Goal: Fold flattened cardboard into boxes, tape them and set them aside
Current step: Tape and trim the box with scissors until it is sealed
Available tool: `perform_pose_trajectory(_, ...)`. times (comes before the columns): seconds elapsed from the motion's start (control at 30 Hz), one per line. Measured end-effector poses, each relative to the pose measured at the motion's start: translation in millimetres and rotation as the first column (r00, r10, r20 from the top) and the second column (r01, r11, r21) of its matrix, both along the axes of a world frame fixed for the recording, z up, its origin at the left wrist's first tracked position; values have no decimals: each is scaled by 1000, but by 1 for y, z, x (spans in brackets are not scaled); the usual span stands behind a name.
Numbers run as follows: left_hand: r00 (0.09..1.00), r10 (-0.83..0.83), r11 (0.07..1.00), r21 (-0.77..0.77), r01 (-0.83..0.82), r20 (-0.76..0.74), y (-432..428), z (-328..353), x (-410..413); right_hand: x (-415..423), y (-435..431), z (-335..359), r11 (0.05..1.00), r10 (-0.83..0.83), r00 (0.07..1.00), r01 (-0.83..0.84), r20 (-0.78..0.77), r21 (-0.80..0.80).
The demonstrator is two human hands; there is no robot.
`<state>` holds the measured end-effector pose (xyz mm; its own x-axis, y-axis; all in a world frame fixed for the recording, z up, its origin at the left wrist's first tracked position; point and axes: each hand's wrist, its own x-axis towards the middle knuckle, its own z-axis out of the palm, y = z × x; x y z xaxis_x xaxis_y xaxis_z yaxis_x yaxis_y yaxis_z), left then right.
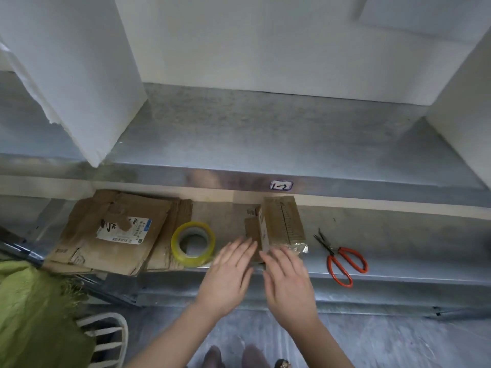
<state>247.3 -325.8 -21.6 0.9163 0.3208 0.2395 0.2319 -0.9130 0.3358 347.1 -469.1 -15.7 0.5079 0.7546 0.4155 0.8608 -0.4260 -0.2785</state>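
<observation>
1. Standing on the shelf (398, 240), the box (284, 221) is between the tape (193, 244) and the scissors (342, 261).
2. The left hand (228, 274) and the right hand (289, 282) are at its near end, fingers straight and apart, gripping nothing; whether they touch it is too blurred to tell.
3. Flat cardboard (111, 229) lies in a pile left of the tape.

A small blue-edged sticker (281, 185) on the front edge of the metal shelf (212, 179) reads "1-2" in handwriting. The white shipping label (123, 231) on the top cardboard (85, 235) carries a barcode and print too blurred to read. The side label (263, 227) on the box (285, 221) is also unreadable.
</observation>
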Motion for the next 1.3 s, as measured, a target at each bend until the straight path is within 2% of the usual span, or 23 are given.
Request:
perform_pose_trajectory(0.1,999,-22,1000,0,23,36,-39,12,28,35,-23,0,998,-50,999,50,8,-31)
perform_pose_trajectory(0.2,999,52,999,-12,-52,4,-60,13,47,64,-39,-4,994,-91,995,88,-33,-69)
perform_pose_trajectory(0.3,988,149,988,-36,-151,-47,-72,6,53,81,-45,-6,993,-104,982,94,-158,-72)
perform_pose_trajectory(0.43,969,234,967,-82,-239,-74,-78,0,56,94,-47,-6,996,-43,939,15,-340,-85)
perform_pose_trajectory(0.47,965,255,956,-132,-262,-63,-80,-1,57,96,-47,-5,997,-22,913,-12,-408,-81)
perform_pose_trajectory(0.53,948,316,888,-346,-304,-22,-84,1,62,97,-47,-4,999,7,844,-30,-536,-34)
perform_pose_trajectory(0.6,923,385,755,-571,-321,-9,-87,2,67,96,-47,-6,1000,10,771,-3,-636,11)
perform_pose_trajectory(0.63,909,418,702,-635,-323,-1,-89,1,69,96,-46,-6,1000,3,737,19,-676,25)
perform_pose_trajectory(0.73,884,467,601,-736,-311,7,-89,-3,71,96,-47,-8,994,-8,597,93,-803,60)
perform_pose_trajectory(0.8,890,457,591,-750,-297,7,-86,-7,71,98,-47,-8,991,7,543,108,-839,78)
perform_pose_trajectory(0.9,903,430,648,-699,-304,7,-79,-7,68,104,-48,-8,994,18,559,76,-829,73)
perform_pose_trajectory(0.97,907,421,650,-701,-294,9,-69,-4,65,114,-46,-8,998,20,580,41,-815,53)
perform_pose_trajectory(1.1,934,357,691,-665,-284,-27,-41,7,68,138,-40,6,994,45,642,-102,-765,-27)
perform_pose_trajectory(1.17,938,341,747,-588,-310,-62,-32,6,74,142,-34,6,994,28,685,-93,-728,-50)
perform_pose_trajectory(1.3,922,386,811,-462,-359,-38,-37,-5,83,128,-25,-14,1000,7,810,10,-586,27)
